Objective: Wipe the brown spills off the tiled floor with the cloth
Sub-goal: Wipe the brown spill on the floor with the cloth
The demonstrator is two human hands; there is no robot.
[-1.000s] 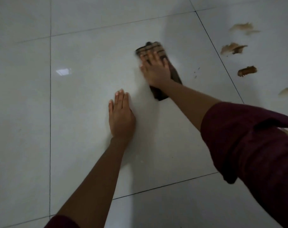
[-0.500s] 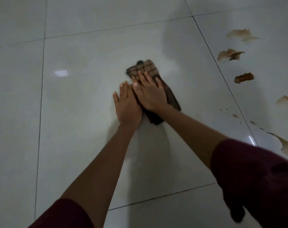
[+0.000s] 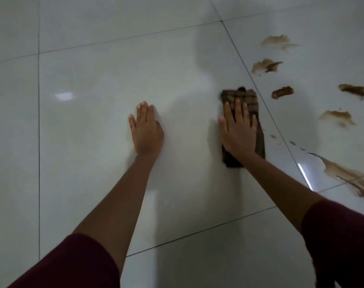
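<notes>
My right hand point(image 3: 238, 129) lies flat with straight fingers on a folded brown checked cloth point(image 3: 244, 97), pressing it to the white tiled floor point(image 3: 98, 84). The cloth sits just left of a grout line. Several brown spills lie to its right: a small dark smear point(image 3: 282, 92) closest, a paler one point(image 3: 266, 65) above it, others at the far right point(image 3: 353, 90) point(image 3: 337, 116), and a large streak point(image 3: 347, 176) low on the right. My left hand point(image 3: 146, 129) rests flat on bare tile, well left of the cloth.
Small brown specks point(image 3: 273, 136) dot the tile between the cloth and the large streak. Another pale smear point(image 3: 278, 41) lies farther back. Dark red sleeves cover both upper arms at the bottom of the view.
My right hand has slid the cloth to the right, away from my left hand and up to the grout line beside the spills. The two hands, touching half a second ago, are now apart.
</notes>
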